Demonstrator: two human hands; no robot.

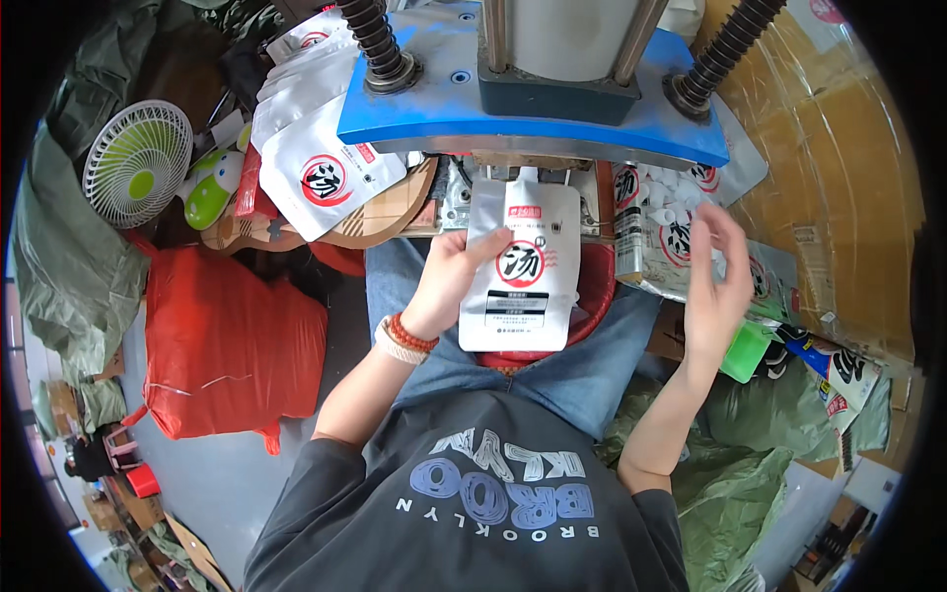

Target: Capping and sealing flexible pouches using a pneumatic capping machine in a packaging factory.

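As the head view shows, your left hand point(451, 264) is closed on the left edge of a flat silver pouch point(523, 304), thumb across its front, fingers hidden behind. The pouch hangs above your lap, its white spout point(528, 175) up under the blue press point(552, 130). Your right hand point(720, 266) is half open beside small white pieces point(673, 190), apparently holding nothing; fingertip contact can't be told. Expect light, bendy, slick film that creases easily; pinch the side edge near the stiffer spout.
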